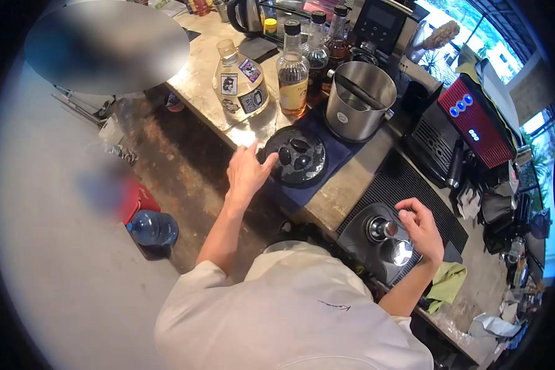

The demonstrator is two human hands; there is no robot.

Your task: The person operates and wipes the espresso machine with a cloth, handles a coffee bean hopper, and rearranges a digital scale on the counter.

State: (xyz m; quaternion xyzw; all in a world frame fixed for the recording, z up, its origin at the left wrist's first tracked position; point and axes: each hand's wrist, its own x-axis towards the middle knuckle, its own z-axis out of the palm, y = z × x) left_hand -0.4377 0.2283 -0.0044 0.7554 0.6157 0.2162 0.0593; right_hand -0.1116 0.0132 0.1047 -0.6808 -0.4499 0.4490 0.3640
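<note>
My left hand (pixel 251 171) is at the counter edge with its fingers apart, holding nothing. Right beside its thumb lies a wet-looking round black disc (pixel 295 154) with glossy black lobes, on a dark blue cloth (pixel 339 161). My right hand (pixel 423 229) hovers over a black tamping mat (pixel 357 231), fingers loosely bent and apart, with nothing visible in them. A metal tamper (pixel 385 229) stands in the mat, and a shiny round metal piece (pixel 402 251) sits close to it, below my right fingers.
A steel knock box (pixel 359 105) with a dark bar stands behind the disc. Several bottles, including a stickered jug (pixel 240 83) and an amber bottle (pixel 293 77), line the left side. A red espresso machine (pixel 475 123) is at right. A green cloth (pixel 445 285) lies near my right forearm.
</note>
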